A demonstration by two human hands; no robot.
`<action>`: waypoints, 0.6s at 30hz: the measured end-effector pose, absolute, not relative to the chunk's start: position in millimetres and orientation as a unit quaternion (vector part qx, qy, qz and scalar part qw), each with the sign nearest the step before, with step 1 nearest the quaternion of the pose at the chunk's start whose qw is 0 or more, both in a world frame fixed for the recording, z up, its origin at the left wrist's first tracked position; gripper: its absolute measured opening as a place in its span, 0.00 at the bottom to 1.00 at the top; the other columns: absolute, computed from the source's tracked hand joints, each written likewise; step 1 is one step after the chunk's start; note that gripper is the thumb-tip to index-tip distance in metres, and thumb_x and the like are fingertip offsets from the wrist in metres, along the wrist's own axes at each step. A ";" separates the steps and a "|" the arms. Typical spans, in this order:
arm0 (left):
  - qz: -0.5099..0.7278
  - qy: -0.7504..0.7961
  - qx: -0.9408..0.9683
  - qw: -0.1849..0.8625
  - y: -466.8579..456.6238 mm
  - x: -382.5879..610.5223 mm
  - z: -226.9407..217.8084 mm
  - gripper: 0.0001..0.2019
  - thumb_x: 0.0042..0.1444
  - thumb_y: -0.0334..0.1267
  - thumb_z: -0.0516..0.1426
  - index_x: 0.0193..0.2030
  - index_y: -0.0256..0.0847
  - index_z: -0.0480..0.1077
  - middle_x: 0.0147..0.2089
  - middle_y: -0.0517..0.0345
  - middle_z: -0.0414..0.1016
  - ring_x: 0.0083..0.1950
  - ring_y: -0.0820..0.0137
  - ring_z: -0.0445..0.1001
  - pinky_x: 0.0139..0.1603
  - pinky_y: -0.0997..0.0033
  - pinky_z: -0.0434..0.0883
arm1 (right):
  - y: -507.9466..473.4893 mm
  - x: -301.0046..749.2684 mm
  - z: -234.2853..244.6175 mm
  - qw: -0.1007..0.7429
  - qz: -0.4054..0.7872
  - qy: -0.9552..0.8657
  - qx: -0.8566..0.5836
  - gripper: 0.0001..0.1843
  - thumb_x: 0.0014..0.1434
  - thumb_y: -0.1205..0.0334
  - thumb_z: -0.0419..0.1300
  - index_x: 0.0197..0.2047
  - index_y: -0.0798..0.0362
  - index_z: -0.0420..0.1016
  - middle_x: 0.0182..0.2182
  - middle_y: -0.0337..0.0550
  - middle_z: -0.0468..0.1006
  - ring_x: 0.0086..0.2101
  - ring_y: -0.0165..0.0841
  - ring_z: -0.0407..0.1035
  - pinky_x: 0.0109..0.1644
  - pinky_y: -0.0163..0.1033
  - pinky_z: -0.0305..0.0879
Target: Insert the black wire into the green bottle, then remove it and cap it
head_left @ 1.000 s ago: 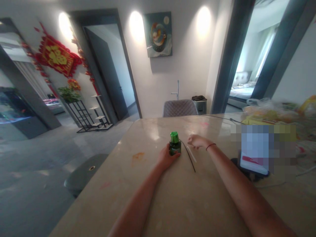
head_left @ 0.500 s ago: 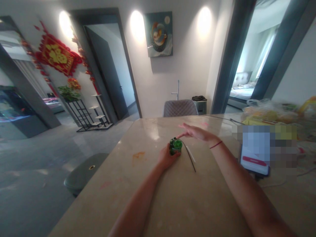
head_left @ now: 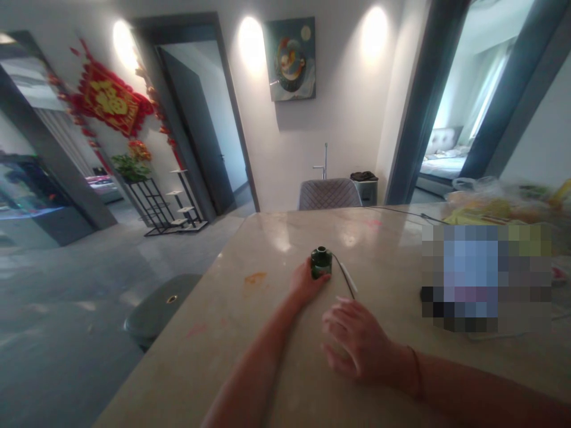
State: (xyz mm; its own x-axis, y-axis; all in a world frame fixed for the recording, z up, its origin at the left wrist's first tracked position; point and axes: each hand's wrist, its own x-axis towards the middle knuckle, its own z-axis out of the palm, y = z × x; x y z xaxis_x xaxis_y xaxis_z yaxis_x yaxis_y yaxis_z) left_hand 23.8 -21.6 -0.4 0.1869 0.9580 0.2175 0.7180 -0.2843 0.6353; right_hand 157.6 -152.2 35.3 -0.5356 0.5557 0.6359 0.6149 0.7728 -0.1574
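A small dark green glass bottle (head_left: pixel 322 261) stands upright on the table, its narrow mouth uncovered. My left hand (head_left: pixel 307 282) is wrapped around its left and lower side. Close to me, right of my left forearm, my right hand (head_left: pixel 354 339) hovers over the tabletop with fingers loosely bent and the thumb apart; it is slightly blurred and I see nothing in it. A thin dark stick (head_left: pixel 344 274) and a white strip (head_left: pixel 350 277) lie just right of the bottle, the dark one partly behind my right hand's fingers.
The stone-like table (head_left: pixel 214 368) has orange and pink stains. To the right are a blurred-out device (head_left: pixel 470 273) and plastic bags (head_left: pixel 486 199). A cable (head_left: pixel 401 212) runs along the far edge. A quilted chair (head_left: pixel 329 195) stands beyond, a green stool (head_left: pixel 163 306) at left.
My right hand has moved from the bottle's mouth back toward me, its fingers now bent. The bright green patch on the bottle's front no longer shows. My left hand still holds the bottle.
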 end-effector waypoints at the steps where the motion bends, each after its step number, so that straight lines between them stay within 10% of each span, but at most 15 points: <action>1: 0.299 0.558 0.750 0.194 -20.9 23.4 -1.4 0.28 0.43 0.48 0.60 0.50 0.39 0.60 0.44 0.50 0.71 0.44 0.64 0.71 0.43 0.66 0.66 | -159.2 165.0 20.8 0.328 -0.047 -0.877 -0.347 0.09 0.54 0.59 0.53 0.36 0.53 0.70 0.37 0.47 0.74 0.41 0.38 0.66 0.54 0.51 0.56; 9: 0.302 0.541 0.764 0.179 -20.8 20.2 -2.1 0.27 0.44 0.50 0.59 0.50 0.39 0.61 0.44 0.50 0.72 0.45 0.64 0.70 0.44 0.65 0.66 | -149.5 216.1 -10.0 0.278 0.108 -0.811 -0.503 0.23 0.52 0.65 0.51 0.52 0.56 0.58 0.56 0.55 0.58 0.56 0.39 0.54 0.57 0.47 0.57; 18: 0.305 0.542 0.761 0.184 -20.1 20.5 -2.1 0.27 0.44 0.50 0.59 0.49 0.39 0.61 0.44 0.50 0.72 0.44 0.63 0.70 0.43 0.64 0.66 | -90.5 208.0 70.2 0.347 0.120 -0.805 -0.465 0.18 0.53 0.50 0.55 0.44 0.51 0.65 0.38 0.46 0.73 0.38 0.36 0.69 0.42 0.40 0.63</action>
